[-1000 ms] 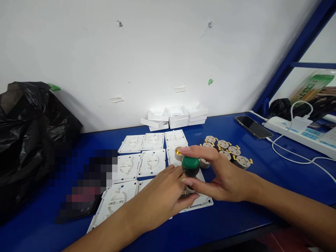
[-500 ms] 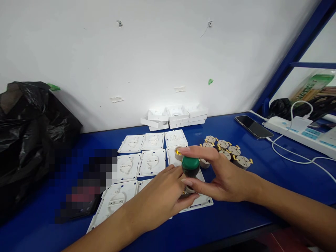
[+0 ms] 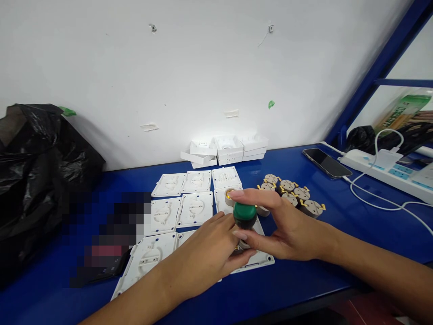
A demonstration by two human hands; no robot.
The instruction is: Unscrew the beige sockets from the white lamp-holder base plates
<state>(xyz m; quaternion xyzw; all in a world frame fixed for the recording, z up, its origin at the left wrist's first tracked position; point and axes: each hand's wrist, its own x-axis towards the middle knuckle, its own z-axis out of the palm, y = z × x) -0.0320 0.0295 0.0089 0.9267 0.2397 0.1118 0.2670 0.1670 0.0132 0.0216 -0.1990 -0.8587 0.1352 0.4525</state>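
My right hand grips a short screwdriver with a green and black handle. It stands about upright, the thumb at its lower side and the index finger over its top; its tip is hidden. Below it, my left hand has its fingers closed round a round grey lamp socket with brass parts, mostly hidden by the fingers. This socket is over a white square plate. Just beyond the hands, another grey socket with a brass inside rests on a white plate.
Several white plates lie left of the hands. Several grey sockets with brass tabs sit at right. White boxes are stacked by the wall. A phone, a power strip, a black bag and a blurred dark item flank them.
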